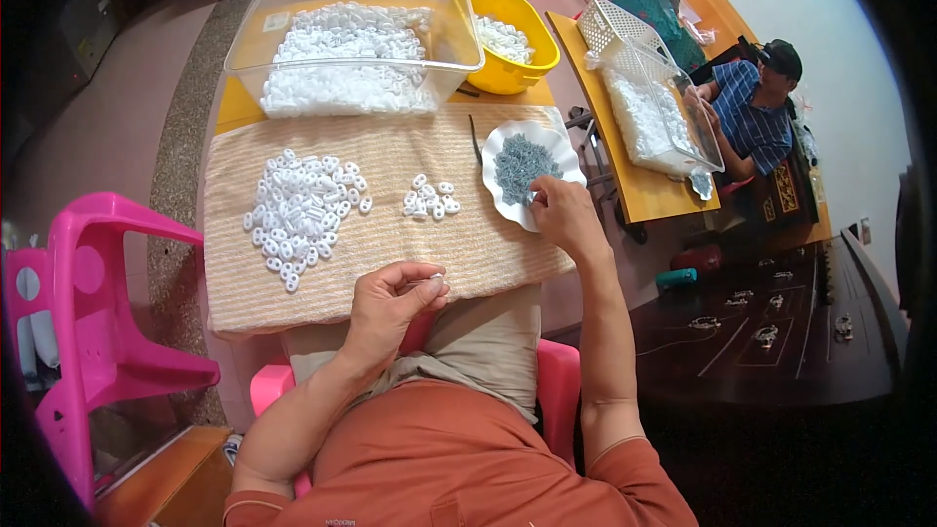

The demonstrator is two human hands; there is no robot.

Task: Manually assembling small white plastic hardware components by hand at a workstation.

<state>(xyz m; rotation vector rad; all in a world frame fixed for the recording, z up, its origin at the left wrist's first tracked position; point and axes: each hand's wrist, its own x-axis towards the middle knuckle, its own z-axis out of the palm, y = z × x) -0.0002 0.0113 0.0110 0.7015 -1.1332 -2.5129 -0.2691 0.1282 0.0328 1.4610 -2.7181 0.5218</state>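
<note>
My left hand (395,304) is above the near edge of the cloth, thumb and fingers pinched on a small white plastic piece (436,278) that is mostly hidden. My right hand (566,213) reaches into a white scalloped dish (498,141) at the right, its fingertips together at the edge of a heap of tiny grey-blue parts (524,164). Whatever those fingertips hold is too small to make out. A large pile of white oval pieces (298,210) with two dark holes each lies on the left of the cloth. Between pile and dish sits a smaller cluster of similar pieces (429,198).
Behind the cloth (390,141) stands a clear bin (454,24) of white pieces, beside a yellow basin (542,49). A pink chair (137,351) is at the left. Another person (756,117) works at a table with a clear container (673,132) at the right.
</note>
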